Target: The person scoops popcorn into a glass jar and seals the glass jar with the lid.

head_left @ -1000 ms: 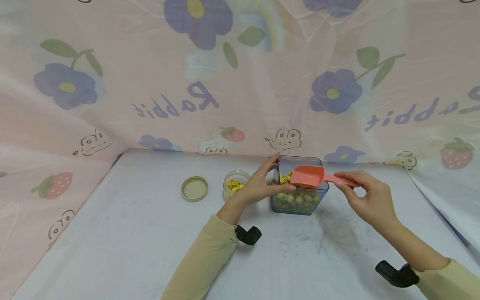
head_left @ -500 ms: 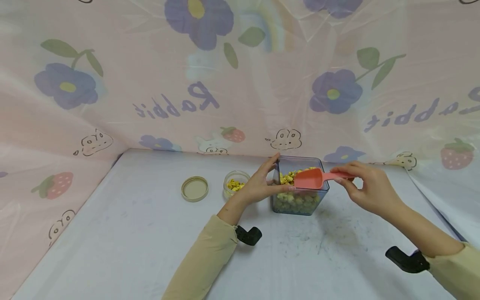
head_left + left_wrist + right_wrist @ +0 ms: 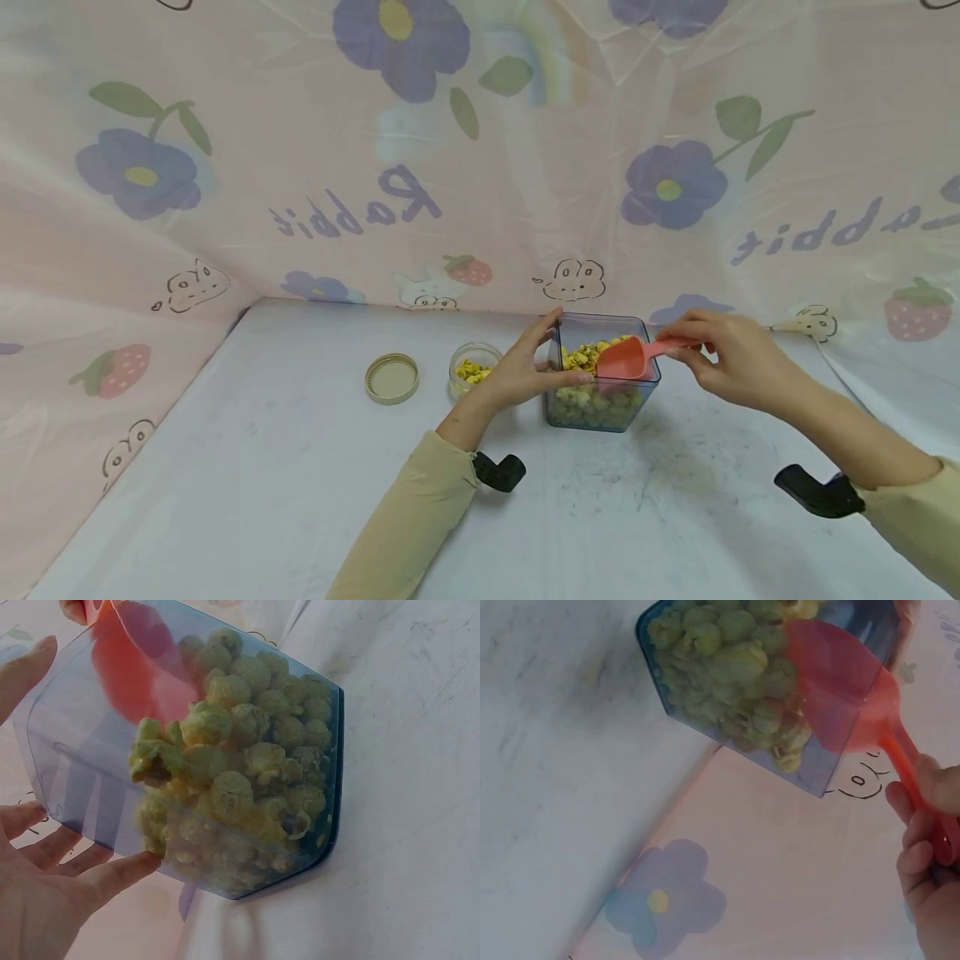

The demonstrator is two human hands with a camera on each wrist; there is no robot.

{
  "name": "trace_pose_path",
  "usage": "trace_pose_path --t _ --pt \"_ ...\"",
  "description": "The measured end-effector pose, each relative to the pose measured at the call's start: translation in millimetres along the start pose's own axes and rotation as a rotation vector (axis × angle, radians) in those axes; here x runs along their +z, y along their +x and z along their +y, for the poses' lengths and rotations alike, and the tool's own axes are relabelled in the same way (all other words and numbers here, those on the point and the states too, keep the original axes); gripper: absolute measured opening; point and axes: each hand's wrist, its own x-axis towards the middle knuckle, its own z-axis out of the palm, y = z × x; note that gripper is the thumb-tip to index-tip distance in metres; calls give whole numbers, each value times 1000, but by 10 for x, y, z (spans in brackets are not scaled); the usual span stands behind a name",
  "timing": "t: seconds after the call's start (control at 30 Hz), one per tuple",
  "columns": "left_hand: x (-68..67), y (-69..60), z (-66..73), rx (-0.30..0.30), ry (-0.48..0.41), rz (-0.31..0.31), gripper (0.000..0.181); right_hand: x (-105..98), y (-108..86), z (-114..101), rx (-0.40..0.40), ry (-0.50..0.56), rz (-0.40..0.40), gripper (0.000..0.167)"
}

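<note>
A clear bluish square container (image 3: pixel 596 417) holds yellow-green popcorn (image 3: pixel 232 787), upright on the white table. Spread around its left side, the left hand (image 3: pixel 517 375) grips it, the thumb along the front and the fingers at the back. The right hand (image 3: pixel 738 358) pinches the handle of a red scoop (image 3: pixel 622 360). In the right wrist view the scoop's blade (image 3: pixel 836 682) shows through the container wall, inside against the popcorn, with the handle rising over the rim.
Left of the container stands a small round clear jar (image 3: pixel 472 371) with yellow popcorn in it, partly behind the left hand. A round gold-rimmed lid (image 3: pixel 392 379) lies farther left. A pink patterned sheet (image 3: pixel 510 167) hangs behind the white table (image 3: pixel 300 467).
The right hand has moved a little up, and the scoop has tilted down and sunk into the container's popcorn. The left hand and container have stayed in place.
</note>
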Motion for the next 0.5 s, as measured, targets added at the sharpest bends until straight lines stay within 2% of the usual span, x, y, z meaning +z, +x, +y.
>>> trace_pose_path --t 0.3,0.5 --pt "6 -2 -16 1 -16 -5 98 101 42 -12 51 61 -97 21" --pt "-9 -2 -13 -14 -5 2 97 190 20 20 63 106 -63 22"
